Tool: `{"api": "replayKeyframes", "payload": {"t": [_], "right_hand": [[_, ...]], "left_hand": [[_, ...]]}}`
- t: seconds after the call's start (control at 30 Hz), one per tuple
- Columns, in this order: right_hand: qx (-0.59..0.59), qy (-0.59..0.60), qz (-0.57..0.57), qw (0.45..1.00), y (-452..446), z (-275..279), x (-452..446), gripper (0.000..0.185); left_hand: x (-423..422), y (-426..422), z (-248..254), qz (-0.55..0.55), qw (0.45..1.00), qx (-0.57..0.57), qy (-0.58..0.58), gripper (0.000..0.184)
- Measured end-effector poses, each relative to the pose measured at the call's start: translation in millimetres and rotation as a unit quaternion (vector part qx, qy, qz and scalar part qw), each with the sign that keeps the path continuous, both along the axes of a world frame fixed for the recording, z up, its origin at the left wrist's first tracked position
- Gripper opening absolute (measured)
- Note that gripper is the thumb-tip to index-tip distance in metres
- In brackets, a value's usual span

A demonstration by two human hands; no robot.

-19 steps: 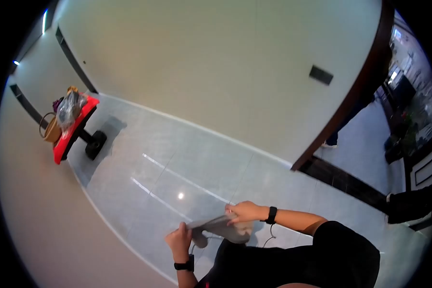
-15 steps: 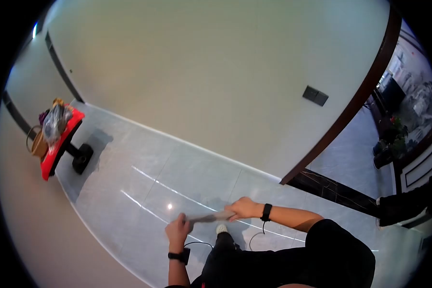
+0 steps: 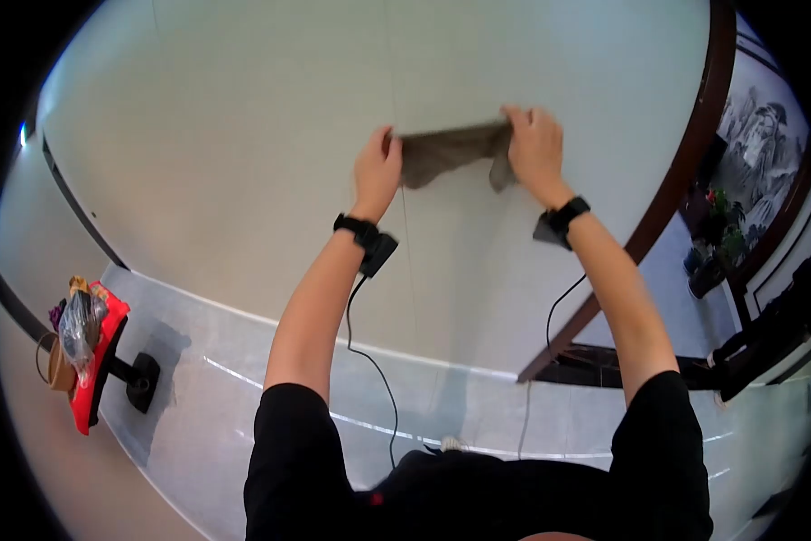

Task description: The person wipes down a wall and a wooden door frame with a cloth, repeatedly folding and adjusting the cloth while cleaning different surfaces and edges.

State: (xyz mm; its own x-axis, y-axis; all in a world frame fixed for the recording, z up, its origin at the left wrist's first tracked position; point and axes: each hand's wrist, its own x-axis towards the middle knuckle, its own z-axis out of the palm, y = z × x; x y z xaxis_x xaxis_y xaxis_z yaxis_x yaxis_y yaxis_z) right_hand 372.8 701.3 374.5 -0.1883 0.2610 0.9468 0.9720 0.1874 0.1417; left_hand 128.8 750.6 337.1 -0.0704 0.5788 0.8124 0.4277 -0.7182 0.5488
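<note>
A grey-brown cloth (image 3: 451, 151) is stretched between my two hands in front of the pale wall (image 3: 270, 117). My left hand (image 3: 377, 171) pinches its left end, thumb and fingers closed. On the other side, my right hand (image 3: 536, 151) grips the right end, where a loose corner hangs down. The cloth's top edge is nearly straight and its lower edge sags, slightly blurred. I cannot tell whether it touches the wall. Black straps with cables are around both wrists.
At the left, a small table with a red top (image 3: 85, 397) bears a basket (image 3: 60, 368) and a plastic-wrapped item (image 3: 81, 329). A dark-framed doorway (image 3: 672, 194) opens on the right, with potted plants (image 3: 726, 236) beyond. Another person's dark-clothed legs (image 3: 766, 329) show at the far right.
Both hands have risen from low over the floor to in front of the wall, arms extended. The cloth, earlier bunched into a narrow strip, now hangs spread between them. The view has shifted.
</note>
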Motion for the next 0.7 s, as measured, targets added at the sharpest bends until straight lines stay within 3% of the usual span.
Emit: {"api": "replayKeyframes", "payload": {"t": [0.07,0.13,0.2,0.23,0.4,0.47,0.53,0.6,0.7], "right_hand": [[0.104,-0.013,-0.070,0.992,19,58,6,0.046],[0.174,-0.040,-0.095,0.979,46,96,17,0.053],[0.200,-0.047,-0.099,0.974,69,108,22,0.056],[0.210,-0.052,-0.100,0.971,82,112,24,0.058],[0.160,-0.061,-0.118,0.978,81,93,14,0.058],[0.093,-0.076,-0.087,0.989,83,54,-1,0.059],[0.034,-0.122,-0.107,0.986,92,-7,-22,0.059],[0.009,-0.239,-0.229,0.943,90,-73,-41,0.058],[-0.061,-0.196,-0.191,0.960,101,-186,-75,0.056]], "left_hand": [[24,13,64,-0.037,0.999,0.030,-0.020,0.037],[46,52,100,0.011,0.981,0.194,0.004,0.041],[54,88,111,0.210,0.932,0.263,0.131,0.047],[60,106,108,0.253,0.903,0.323,0.129,0.050],[59,120,97,0.241,0.878,0.382,0.156,0.053],[51,125,61,0.209,0.884,0.376,0.182,0.053],[38,120,15,0.221,0.863,0.353,0.286,0.054],[24,118,-60,0.189,0.861,0.289,0.374,0.051],[-11,145,-186,0.064,0.877,0.250,0.405,0.046]]}}
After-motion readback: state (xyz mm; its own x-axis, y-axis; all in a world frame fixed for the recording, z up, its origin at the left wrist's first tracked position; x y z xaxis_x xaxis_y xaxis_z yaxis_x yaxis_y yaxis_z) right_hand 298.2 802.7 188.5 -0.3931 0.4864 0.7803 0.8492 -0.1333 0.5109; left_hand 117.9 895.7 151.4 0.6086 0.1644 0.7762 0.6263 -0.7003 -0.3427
